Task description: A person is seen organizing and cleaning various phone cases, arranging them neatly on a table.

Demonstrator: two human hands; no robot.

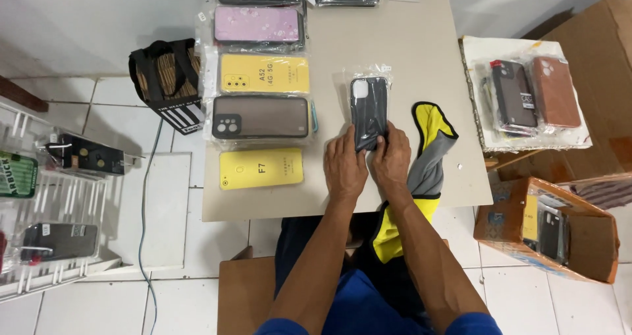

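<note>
Both hands work at the near middle of the beige desk (408,52). The left hand (344,167) and the right hand (392,158) lie side by side, touching or nearly so, at the near end of a dark phone case (368,110) in a clear plastic sleeve. The fingers of both hands are curled onto the lower edge of the case and pinch it; the fingertips themselves are partly hidden by the case. The case lies lengthwise away from the person, camera cut-out at the far end.

Just beside the right hand, a grey and yellow cloth (429,152) with black trim lies on the desk and hangs over the near edge.

To the left of the hands, a column of bagged cases runs away from the person: a yellow case (261,168) nearest, then a brown translucent case (261,117), a second yellow case (264,74), and a pink case (258,24).

Right of the desk, a lower surface carries a bagged black case (513,95) and a reddish-brown case (555,91). An open cardboard box (579,243) stands on the tiled floor. A black bag (168,81) stands left of the desk.
</note>
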